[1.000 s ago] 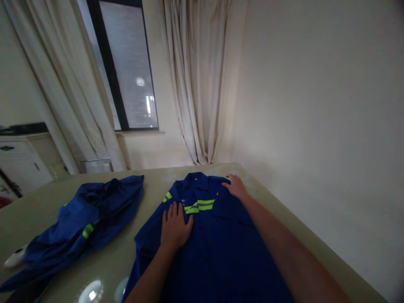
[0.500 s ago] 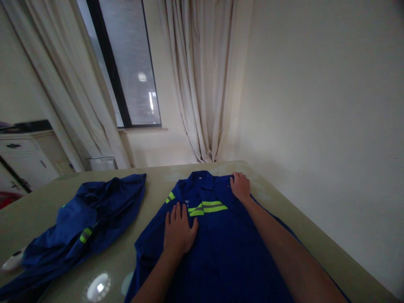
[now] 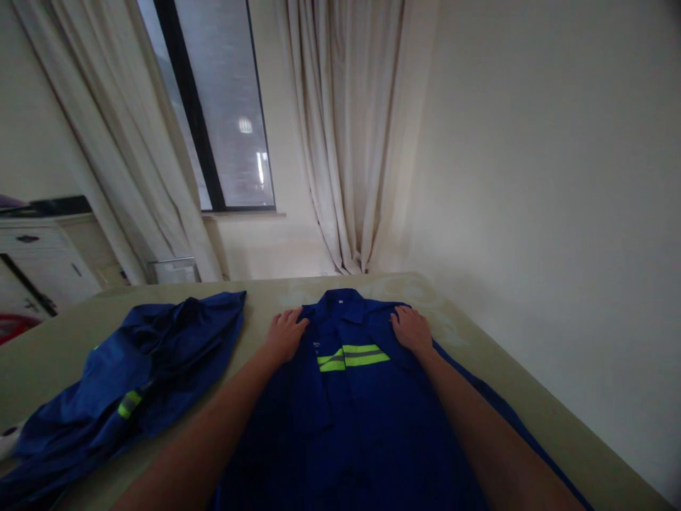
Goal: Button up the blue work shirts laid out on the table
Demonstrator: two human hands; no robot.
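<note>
Far left, a white cabinet (image 3: 47, 255) can be seen, with a pale curtain (image 3: 111, 142) hung beside it. Next up, a rumpled heap of blue clothing (image 3: 128, 380) is spread on the greenish table (image 3: 258, 301), and a bright yellow-green patch can be spotted on it. Then comes the left hand (image 3: 287, 335), fingers bent a bit over one shoulder of a blue jacket (image 3: 367, 419). That jacket's laid out on the table, collar pointed at the far edge, chest crossed by a yellow-green and grey band. Its other shoulder is covered by the right hand (image 3: 412, 328), fingers curled too. Whether cloth is actually pinched by either hand can't be told, tbh.
</note>
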